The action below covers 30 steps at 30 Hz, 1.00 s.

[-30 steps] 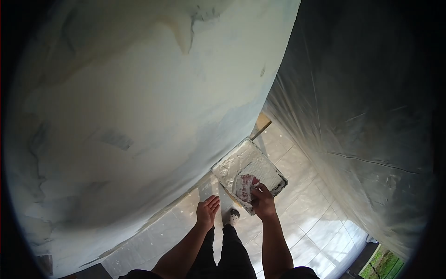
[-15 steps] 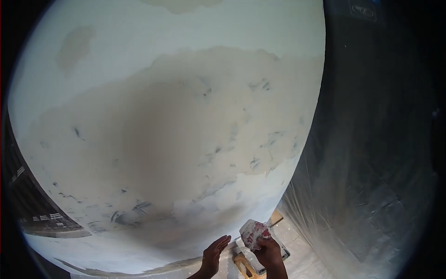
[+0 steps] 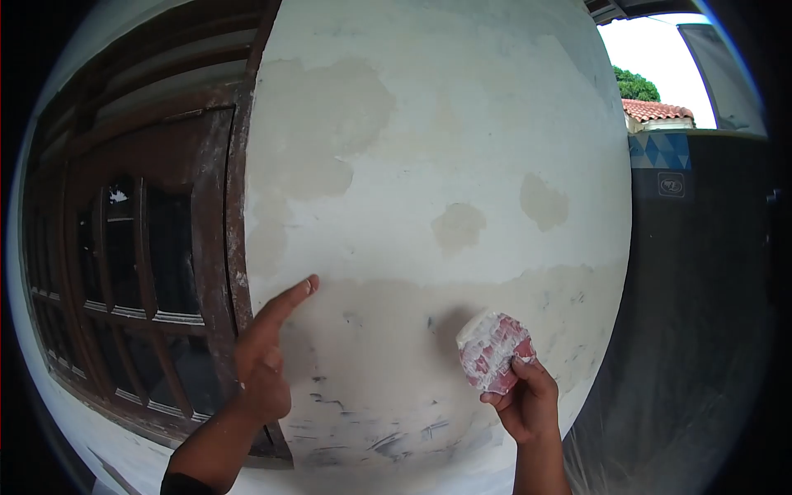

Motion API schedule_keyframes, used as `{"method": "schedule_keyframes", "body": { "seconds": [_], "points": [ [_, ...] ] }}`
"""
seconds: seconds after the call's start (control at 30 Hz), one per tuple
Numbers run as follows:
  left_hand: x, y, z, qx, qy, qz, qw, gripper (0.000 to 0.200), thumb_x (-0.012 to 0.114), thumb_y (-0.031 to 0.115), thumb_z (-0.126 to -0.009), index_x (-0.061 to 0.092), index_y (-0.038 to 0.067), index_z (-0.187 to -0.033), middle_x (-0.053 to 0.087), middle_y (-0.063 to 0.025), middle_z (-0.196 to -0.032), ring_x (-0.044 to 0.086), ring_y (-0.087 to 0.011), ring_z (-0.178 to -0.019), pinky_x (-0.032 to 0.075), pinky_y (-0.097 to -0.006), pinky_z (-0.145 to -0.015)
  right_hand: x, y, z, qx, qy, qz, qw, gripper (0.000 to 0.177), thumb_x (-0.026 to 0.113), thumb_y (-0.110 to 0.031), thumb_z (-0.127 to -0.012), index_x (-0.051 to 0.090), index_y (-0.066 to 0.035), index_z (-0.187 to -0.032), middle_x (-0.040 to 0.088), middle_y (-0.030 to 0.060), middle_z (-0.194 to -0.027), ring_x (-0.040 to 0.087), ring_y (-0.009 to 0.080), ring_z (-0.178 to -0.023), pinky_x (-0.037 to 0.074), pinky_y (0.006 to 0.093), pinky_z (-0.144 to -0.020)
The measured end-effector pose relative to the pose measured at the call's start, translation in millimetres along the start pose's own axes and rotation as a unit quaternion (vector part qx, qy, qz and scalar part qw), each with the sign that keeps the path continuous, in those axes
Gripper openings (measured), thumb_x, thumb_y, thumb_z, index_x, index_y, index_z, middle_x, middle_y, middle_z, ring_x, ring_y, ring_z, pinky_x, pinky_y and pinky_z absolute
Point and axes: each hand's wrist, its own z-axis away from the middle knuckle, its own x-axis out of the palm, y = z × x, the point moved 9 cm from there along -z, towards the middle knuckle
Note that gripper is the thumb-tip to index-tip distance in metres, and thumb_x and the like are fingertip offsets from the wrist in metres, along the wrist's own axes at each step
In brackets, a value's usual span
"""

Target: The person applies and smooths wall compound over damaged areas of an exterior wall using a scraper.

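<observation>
My right hand (image 3: 532,400) pinches a flat red putty spreader (image 3: 497,353) by its lower right edge. White putty is smeared thickly across the spreader's face, and its upper left edge is close to the wall, where a shadow falls. My left hand (image 3: 268,351) holds nothing; a finger stretches up and right, its tip overlapping the patched wall (image 3: 396,239) near the wooden frame. Beige patches cover parts of the pale wall, and dark scuffs and streaks mark its lower half.
On the left is a dark brown wooden window or door (image 3: 136,247) with glass panes and a worn frame. Dark sheeting (image 3: 701,289) hangs along the right side. Beyond it show a tiled roof (image 3: 656,110) and a tree (image 3: 635,85).
My view has lifted from the lower wall to a higher part. Both hands have risen and spread apart, with the spreader still in the right. The tray below has left the view.
</observation>
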Motion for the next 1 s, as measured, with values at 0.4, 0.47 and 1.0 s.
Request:
{"method": "schedule_keyframes", "body": {
  "seconds": [0.4, 0.47, 1.0],
  "points": [
    [-123, -36, -185, 0.154, 0.105, -0.047, 0.981, 0.056, 0.032, 0.02, -0.1, 0.047, -0.009, -0.146, 0.052, -0.0242, -0.149, 0.042, -0.033, -0.146, 0.027, -0.0415, -0.124, 188, -57, -116, -0.157, -0.039, 0.162, 0.973, 0.034, 0.048, -0.01, -0.1, 0.052, 0.007, -0.129, 0.065, 0.0153, -0.113, 0.071, 0.0228, -0.095, 0.066, 0.0375, -0.072],
    [-121, -42, -194, 0.162, 0.096, -0.053, 0.981, 0.057, 0.032, 0.018, -0.099, 0.046, -0.01, -0.147, 0.052, -0.0245, -0.15, 0.042, -0.0332, -0.146, 0.026, -0.0412, -0.124, 201, -71, -128, -0.219, -0.023, 0.216, 0.951, 0.031, 0.05, -0.01, -0.099, 0.055, 0.006, -0.125, 0.065, 0.0133, -0.111, 0.069, 0.0204, -0.091, 0.064, 0.0357, -0.072],
    [-109, -45, -187, 0.182, 0.116, -0.101, 0.971, 0.06, 0.037, 0.005, -0.089, 0.045, -0.013, -0.146, 0.051, -0.0278, -0.149, 0.045, -0.0339, -0.144, 0.028, -0.0393, -0.123, 292, -79, -143, -0.62, 0.06, 0.724, 0.297, 0.033, 0.061, -0.006, -0.093, 0.062, -0.001, -0.126, 0.066, 0.0104, -0.105, 0.064, 0.0265, -0.091, 0.056, 0.0378, -0.076]
  ]
}}
